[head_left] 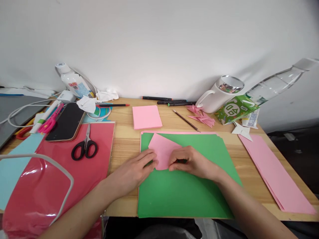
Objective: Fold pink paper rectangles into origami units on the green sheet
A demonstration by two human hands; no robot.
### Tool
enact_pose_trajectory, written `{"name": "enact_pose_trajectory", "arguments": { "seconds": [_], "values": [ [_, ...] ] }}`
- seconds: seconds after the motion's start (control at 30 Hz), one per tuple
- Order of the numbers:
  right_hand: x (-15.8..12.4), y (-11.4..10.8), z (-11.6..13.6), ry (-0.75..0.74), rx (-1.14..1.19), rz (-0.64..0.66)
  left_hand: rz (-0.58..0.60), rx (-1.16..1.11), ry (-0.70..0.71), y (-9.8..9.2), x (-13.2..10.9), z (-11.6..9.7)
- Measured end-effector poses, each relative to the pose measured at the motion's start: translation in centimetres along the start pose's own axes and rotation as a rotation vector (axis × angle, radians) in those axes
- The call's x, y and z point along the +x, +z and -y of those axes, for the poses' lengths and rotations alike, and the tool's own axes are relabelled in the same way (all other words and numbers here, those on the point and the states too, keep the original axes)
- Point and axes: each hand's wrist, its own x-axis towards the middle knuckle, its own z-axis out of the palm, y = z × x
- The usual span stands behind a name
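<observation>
A sheet of pink paper [163, 151] is held between my two hands, over a stack of green paper [174, 196]. Its lower part curves up toward me. My left hand [139, 167] pinches its left edge with thumb and fingers. On the right side, my right hand [188, 161] closes on the paper with curled fingers, which hide that edge. Beyond the green stack lies a pile of square pink paper [147, 117]. A pencil [186, 120] and folded pink paper pieces [202, 118] lie behind my right hand.
Black-handled scissors [85, 146] and a phone [66, 122] rest on a red plastic-covered packet [99, 172] at left. Markers [171, 102] lie by the wall. A white mug [216, 96], green box [235, 109] and clear bottle [276, 83] stand back right, near pink strips [279, 176].
</observation>
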Motion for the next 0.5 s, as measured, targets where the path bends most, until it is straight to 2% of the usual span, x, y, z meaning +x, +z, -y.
{"name": "enact_pose_trajectory", "arguments": {
  "seconds": [0.17, 0.27, 0.5],
  "values": [
    [-0.3, -0.1, 0.2, 0.179, 0.149, 0.000, 0.031, -0.061, 0.038, -0.6, -0.1, -0.2],
    [-0.3, -0.1, 0.2, 0.183, 0.168, -0.004, 0.036, -0.071, 0.046, -0.7, -0.2, -0.2],
    [0.1, 1.1, 0.0, 0.223, 0.112, -0.169, -0.004, -0.100, 0.078, -1.0, 0.0, -0.4]
  ]
}}
